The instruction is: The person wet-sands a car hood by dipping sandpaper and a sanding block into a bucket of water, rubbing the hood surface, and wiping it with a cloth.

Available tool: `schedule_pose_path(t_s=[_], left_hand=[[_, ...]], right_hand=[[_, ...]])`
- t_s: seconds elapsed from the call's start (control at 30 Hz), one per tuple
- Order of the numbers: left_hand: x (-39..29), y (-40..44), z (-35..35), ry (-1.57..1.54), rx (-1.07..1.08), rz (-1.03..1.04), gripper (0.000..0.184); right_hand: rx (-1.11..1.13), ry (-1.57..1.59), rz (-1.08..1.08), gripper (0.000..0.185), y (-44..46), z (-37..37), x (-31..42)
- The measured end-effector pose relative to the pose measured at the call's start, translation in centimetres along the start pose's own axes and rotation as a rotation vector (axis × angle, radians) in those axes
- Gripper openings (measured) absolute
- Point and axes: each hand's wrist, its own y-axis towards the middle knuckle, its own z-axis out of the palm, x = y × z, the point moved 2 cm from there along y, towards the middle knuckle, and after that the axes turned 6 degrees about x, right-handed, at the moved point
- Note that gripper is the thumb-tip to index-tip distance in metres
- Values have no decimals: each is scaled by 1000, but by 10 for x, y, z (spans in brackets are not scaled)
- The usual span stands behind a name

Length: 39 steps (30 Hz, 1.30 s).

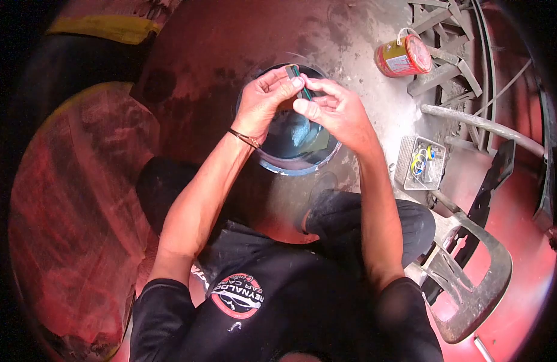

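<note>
Above a round dark bucket (284, 170), my left hand (261, 101) pinches a small dark flat block with a green edge (300, 83) between thumb and fingers. My right hand (342, 114) grips the same piece from the other side, with its thumb and fingertips close to the lower end. What the piece is made of is too small to make out. Inside the bucket, below my hands, lie a light blue crumpled thing (299, 130) and a flat olive-grey piece (318, 142).
On the floor at upper right lies a red and gold paint can (402, 57) beside grey metal frames (444, 78). A white plastic basket (408, 163) holding small yellow and blue items is to the right, above a dusty plastic chair (489, 289). A large reddish panel (79, 229) fills the left.
</note>
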Motion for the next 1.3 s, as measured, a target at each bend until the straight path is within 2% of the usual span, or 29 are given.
schedule_pose_path(t_s=[0.03,0.07,0.1,0.17,0.27,0.3,0.33,0.4,0.47,0.5,0.6,0.67,0.73,0.77,0.8,0.87,0.93,1.0,1.03,1.07,1.13,1.17,1.2,1.27,1.3], left_hand=[[-2,0,0,-1,-14,-12,50],[-2,-1,-1,-2,-30,-28,49],[-1,0,2,59,-63,-1,39],[1,7,3,98,-75,-6,41],[5,15,9,93,23,15,49],[9,18,9,86,71,35,52],[31,22,-2,29,54,-59,54],[67,19,-21,13,-186,-356,61],[100,16,-28,1162,50,-497,71],[120,5,-22,1372,-28,-414,68],[153,7,-14,1636,-167,-403,59],[165,31,-32,1491,-169,-596,52],[155,25,-44,1185,-421,-471,42],[157,17,-58,896,-484,-371,36],[129,-1,-43,407,-553,-385,32],[74,-24,2,-344,-668,-453,34],[40,-42,22,-641,-602,-361,40],[20,-58,47,-596,-591,-338,34],[9,-64,57,-379,-726,-360,24],[-3,-71,71,-344,-669,-280,22],[-39,-79,105,-132,-670,-151,30],[-61,-85,129,-191,-637,-122,35],[-101,-93,158,-63,-544,-92,51],[-128,-92,186,42,-358,-162,69],[-145,-92,197,290,-318,-120,73]], right_hand=[[-4,-86,-32,62,1,-1,1],[-2,-51,-31,58,3,-1,-1],[-3,-15,-29,54,8,-1,-5],[-35,-13,-14,44,13,-6,-5],[-13,200,-49,42,17,-21,-27],[7,251,7,47,16,-28,-40],[-6,285,71,47,14,-32,-51],[-32,352,206,47,7,-39,-78],[-42,606,206,43,6,-40,-106],[-44,683,173,40,9,-41,-114],[-60,922,144,30,10,-39,-111],[-75,1043,161,30,1,-44,-105],[-71,1114,172,37,-14,-53,-108],[-79,1145,164,41,-19,-55,-106],[-111,1152,195,42,-23,-55,-104],[-172,1160,252,43,-30,-50,-92],[-224,1182,301,44,-38,-40,-62],[-240,1219,303,44,-46,-34,-26],[-238,1248,281,44,-51,-32,-6],[-235,1279,258,44,-57,-33,14],[-212,1210,189,42,-64,-35,63],[-201,1176,150,41,-66,-37,86],[-177,1140,140,41,-68,-40,107],[-127,1070,109,41,-69,-48,145],[-97,1029,95,42,-69,-50,160]])
